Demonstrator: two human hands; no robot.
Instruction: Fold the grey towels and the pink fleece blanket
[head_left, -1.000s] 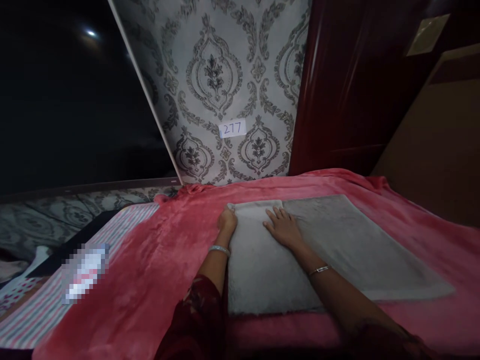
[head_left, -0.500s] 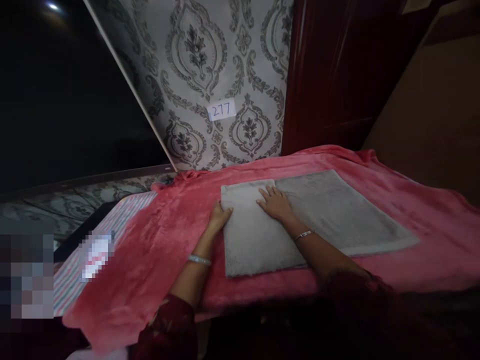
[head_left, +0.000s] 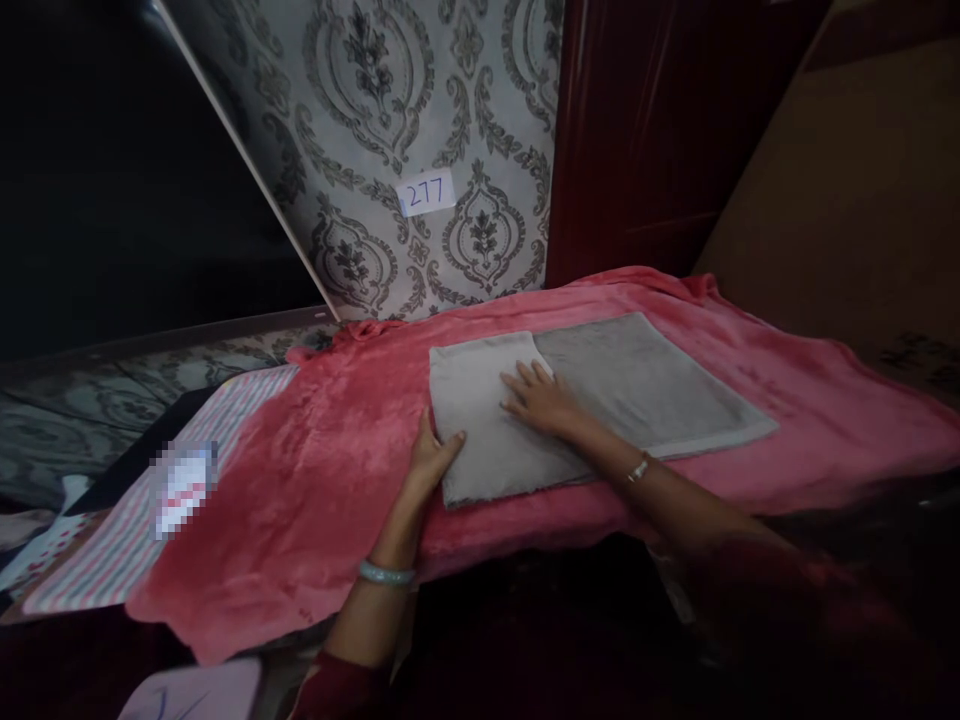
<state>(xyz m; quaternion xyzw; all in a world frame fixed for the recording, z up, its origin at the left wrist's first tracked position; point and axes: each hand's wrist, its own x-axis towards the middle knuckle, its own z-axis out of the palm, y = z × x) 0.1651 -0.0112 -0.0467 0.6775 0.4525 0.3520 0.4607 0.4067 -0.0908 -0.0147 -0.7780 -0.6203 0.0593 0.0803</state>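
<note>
A grey plush cloth (head_left: 645,385) lies flat, its left part folded over into a paler layer (head_left: 472,390). My left hand (head_left: 432,458) rests at the folded left edge, thumb spread apart on top of the cloth and fingers pointing along the edge. Part of those fingers is hidden. My right hand (head_left: 541,398) lies palm down across the fold with its fingers spread, pressing on the paler layer near its inner edge. Beneath the cloth is a pink plush blanket (head_left: 330,450).
A striped cloth (head_left: 97,560) with a blurred item on it is at the left. Behind stand a patterned wall with a paper label (head_left: 426,192), a dark screen (head_left: 135,180) and a dark red panel (head_left: 630,140). A pale stool-like surface (head_left: 195,690) shows at the lower left.
My left hand has slid down the folded edge toward me. My right hand has moved a little nearer on the paler layer, fingers still spread. The view has shifted somewhat.
</note>
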